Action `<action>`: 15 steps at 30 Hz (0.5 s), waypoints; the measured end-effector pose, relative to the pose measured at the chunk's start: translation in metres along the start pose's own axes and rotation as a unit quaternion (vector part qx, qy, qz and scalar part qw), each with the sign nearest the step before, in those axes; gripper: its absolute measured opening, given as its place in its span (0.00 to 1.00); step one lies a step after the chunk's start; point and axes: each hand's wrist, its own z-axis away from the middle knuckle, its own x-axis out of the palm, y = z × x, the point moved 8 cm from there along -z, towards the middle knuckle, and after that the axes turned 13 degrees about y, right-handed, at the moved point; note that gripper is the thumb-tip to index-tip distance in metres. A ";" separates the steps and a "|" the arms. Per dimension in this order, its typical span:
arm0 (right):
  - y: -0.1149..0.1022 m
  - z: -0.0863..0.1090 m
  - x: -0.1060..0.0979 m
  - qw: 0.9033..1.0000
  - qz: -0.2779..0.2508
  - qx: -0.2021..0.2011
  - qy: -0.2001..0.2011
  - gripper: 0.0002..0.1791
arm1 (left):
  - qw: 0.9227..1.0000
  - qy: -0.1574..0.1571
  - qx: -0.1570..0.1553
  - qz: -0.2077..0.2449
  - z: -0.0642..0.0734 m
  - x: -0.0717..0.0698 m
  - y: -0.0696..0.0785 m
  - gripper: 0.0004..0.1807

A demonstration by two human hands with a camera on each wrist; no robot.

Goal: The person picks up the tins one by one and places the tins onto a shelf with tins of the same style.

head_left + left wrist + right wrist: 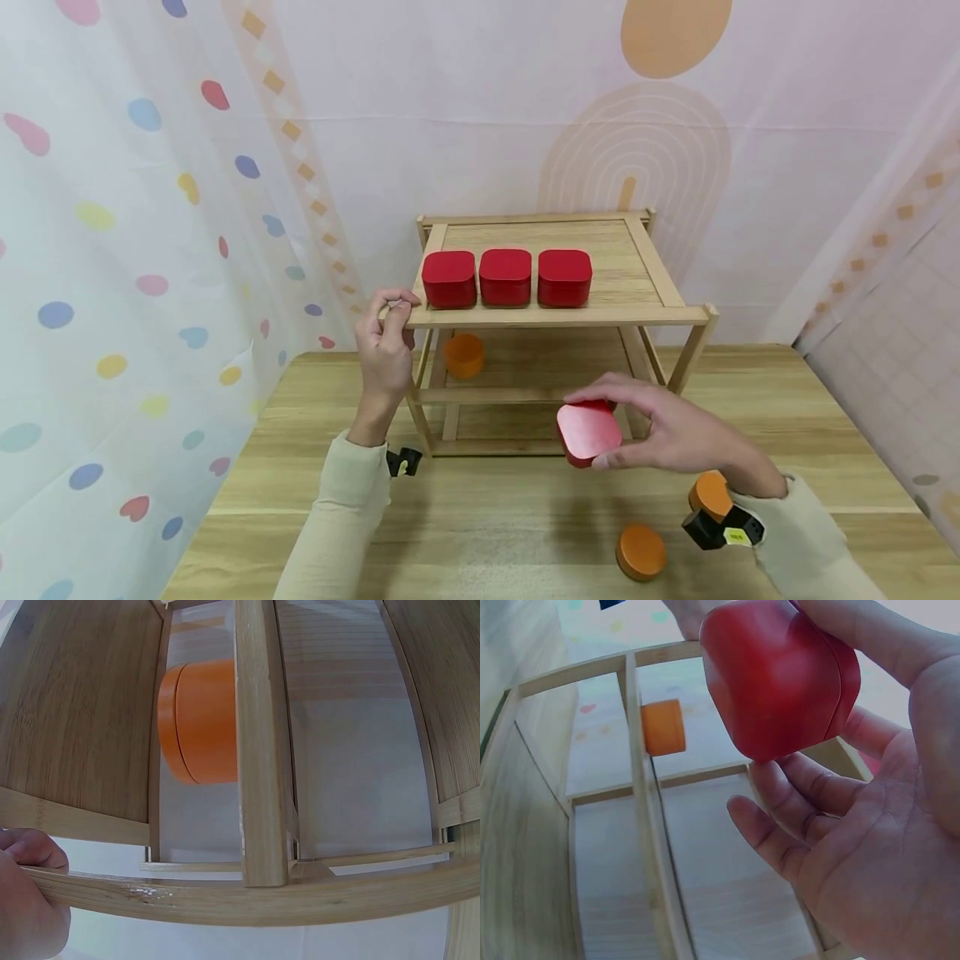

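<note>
My right hand (660,425) holds a red rounded-square tin (589,432) by its sides, thumb and fingers around it, in front of the wooden shelf rack (555,317). In the right wrist view the tin (780,682) shows a lid seam. My left hand (387,342) grips the rack's front left top corner, its fingers curled over the rail. Three more red tins (450,279) stand in a row along the top board's front, from the left end. On the shelf below sits a round orange tin (464,356), also visible in the left wrist view.
Two round orange tins, one nearer (641,552) and one by the right wrist (709,494), are on the wooden table (480,533). A patterned curtain (465,100) hangs behind the rack and on the left side.
</note>
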 end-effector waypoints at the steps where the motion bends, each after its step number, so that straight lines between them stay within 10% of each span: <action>1: -0.001 -0.001 -0.001 1.000 -0.001 0.003 0.000 0.32 | 1.000 0.000 0.000 -0.001 0.000 0.000 0.000 0.12; 15: -0.017 -0.010 -0.023 1.000 -0.008 0.012 0.007 0.34 | 1.000 -0.002 -0.005 -0.002 0.000 -0.001 -0.001 0.12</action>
